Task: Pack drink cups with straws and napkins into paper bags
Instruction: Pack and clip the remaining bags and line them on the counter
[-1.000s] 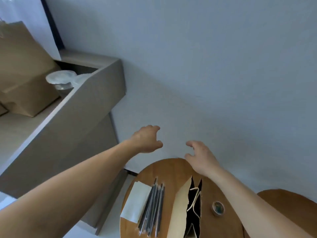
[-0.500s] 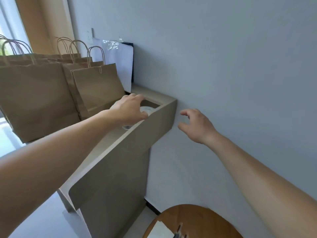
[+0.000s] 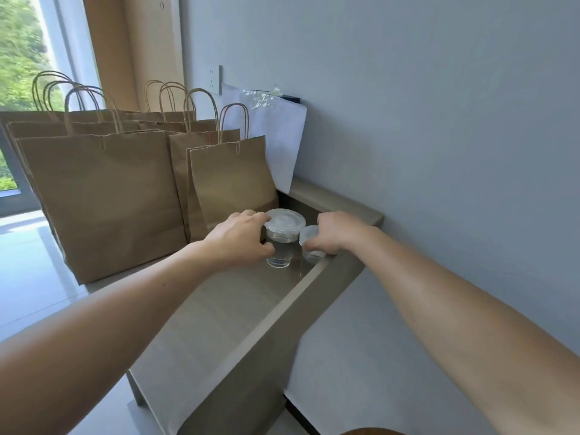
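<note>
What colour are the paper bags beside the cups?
The bags are plain brown, shown in the head view.

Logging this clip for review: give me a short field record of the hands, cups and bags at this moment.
left hand: grips the larger lidded cup
right hand: grips the smaller lidded cup
cups: clear, upright, side by side on the counter
paper bags: brown, upright, on the counter left of the cups
stage: neither cup bagged yet
</note>
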Demonstrator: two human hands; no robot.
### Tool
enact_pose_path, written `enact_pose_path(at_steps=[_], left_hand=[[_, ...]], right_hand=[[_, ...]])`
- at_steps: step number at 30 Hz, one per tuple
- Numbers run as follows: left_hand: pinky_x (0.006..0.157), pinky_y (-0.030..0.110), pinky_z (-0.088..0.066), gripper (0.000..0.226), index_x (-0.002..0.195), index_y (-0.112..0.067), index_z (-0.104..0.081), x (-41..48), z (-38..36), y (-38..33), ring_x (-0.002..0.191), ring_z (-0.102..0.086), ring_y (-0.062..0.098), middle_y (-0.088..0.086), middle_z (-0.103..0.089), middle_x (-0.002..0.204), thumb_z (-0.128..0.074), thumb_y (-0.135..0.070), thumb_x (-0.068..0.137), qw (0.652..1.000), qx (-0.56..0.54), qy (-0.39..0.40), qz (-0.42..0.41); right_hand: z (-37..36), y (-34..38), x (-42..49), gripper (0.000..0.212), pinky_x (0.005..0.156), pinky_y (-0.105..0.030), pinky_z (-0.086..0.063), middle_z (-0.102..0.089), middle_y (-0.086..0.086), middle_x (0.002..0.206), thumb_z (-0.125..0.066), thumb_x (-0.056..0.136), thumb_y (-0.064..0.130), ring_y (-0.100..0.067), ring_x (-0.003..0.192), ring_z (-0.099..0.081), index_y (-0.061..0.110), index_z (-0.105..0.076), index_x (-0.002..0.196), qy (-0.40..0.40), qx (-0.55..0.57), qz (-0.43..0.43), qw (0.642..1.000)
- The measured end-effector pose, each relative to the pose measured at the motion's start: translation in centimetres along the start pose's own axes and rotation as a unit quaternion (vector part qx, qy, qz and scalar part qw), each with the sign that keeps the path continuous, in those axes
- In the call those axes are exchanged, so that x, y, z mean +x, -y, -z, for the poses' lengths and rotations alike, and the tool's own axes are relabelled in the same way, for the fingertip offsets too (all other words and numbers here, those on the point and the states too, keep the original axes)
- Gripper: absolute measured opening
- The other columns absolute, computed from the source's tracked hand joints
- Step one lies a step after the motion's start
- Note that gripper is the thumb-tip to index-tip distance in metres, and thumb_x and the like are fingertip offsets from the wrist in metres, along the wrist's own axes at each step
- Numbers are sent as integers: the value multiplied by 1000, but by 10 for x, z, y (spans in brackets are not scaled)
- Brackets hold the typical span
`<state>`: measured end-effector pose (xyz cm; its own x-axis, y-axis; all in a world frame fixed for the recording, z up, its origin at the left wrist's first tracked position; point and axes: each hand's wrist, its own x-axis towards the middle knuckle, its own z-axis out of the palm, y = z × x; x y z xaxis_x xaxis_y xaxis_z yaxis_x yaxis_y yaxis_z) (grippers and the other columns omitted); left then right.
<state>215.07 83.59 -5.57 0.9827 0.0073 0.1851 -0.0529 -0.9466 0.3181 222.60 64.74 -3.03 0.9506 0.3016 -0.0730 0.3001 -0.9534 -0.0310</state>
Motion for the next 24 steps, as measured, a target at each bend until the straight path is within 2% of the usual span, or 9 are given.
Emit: enact_pose_path(at_steps=[4, 8, 10, 13, 15, 18, 21, 24], left_hand=[[96, 35, -40, 64, 148, -26, -38, 9, -8, 15, 132, -41, 23, 0, -45, 146, -56, -37, 88, 1000, -6, 12, -4], [95, 35, -39, 63, 147, -26, -38, 18, -14, 20, 130, -41, 23, 0, -47, 142, -57, -37, 88, 1000, -4, 27, -9], [95, 35, -40, 64, 148, -26, -38, 21, -17, 20, 130, -42, 24, 1, -48, 142, -57, -37, 88, 1000, -7, 27, -13], [96, 35, -40, 65, 148, -25, -37, 28, -19, 17, 131, -42, 23, 1, -47, 144, -57, -38, 89, 999, -11, 21, -23], [97, 35, -39, 65, 149, -24, -37, 32, -19, 12, 132, -41, 23, 1, -46, 144, -57, -38, 89, 999, -12, 19, -28], [96, 34, -39, 65, 149, -24, -36, 37, -17, 4, 133, -41, 22, 0, -44, 147, -57, -36, 88, 999, -16, 23, -37], [98, 35, -39, 67, 148, -26, -38, 39, -12, -4, 134, -40, 21, -1, -43, 148, -60, -38, 86, 999, -29, 19, -41], [102, 38, -38, 69, 148, -25, -38, 41, -1, -7, 135, -41, 23, 0, -44, 148, -61, -41, 85, 999, -28, -3, -40]], right_hand=[[-3, 9, 17, 40, 51, -26, -37, -63, 2, 64, -64, 68, 60, -16, 60, -61, 20, -59, 69, 50, -43, -17, 998], [-5, 14, 26, 42, 53, -27, -39, -61, 2, 77, -66, 72, 58, -16, 67, -61, 20, -52, 84, 76, -28, -36, 996], [-7, 15, 26, 44, 52, -28, -37, -57, 3, 80, -66, 74, 56, -15, 68, -58, 22, -48, 93, 70, -28, -36, 997], [-7, 16, 23, 57, 55, -30, -40, -55, 3, 81, -69, 69, 61, -16, 71, -56, 22, -45, 102, 52, -29, -31, 998], [-8, 17, 20, 67, 65, -33, -46, -57, 3, 88, -71, 64, 66, -21, 82, -59, 23, -45, 108, 51, -28, -30, 998], [-12, 19, 16, 73, 77, -37, -42, -59, 1, 98, -70, 59, 70, -28, 101, -56, 26, -48, 112, 36, -33, -33, 998], [-13, 23, 13, 70, 77, -38, -38, -61, 1, 101, -69, 55, 67, -29, 104, -57, 28, -51, 111, 18, -13, -42, 999], [-3, 26, 10, 82, 76, -38, -42, -60, 0, 106, -64, 50, 72, -29, 103, -56, 26, -51, 117, -4, 38, -57, 998]])
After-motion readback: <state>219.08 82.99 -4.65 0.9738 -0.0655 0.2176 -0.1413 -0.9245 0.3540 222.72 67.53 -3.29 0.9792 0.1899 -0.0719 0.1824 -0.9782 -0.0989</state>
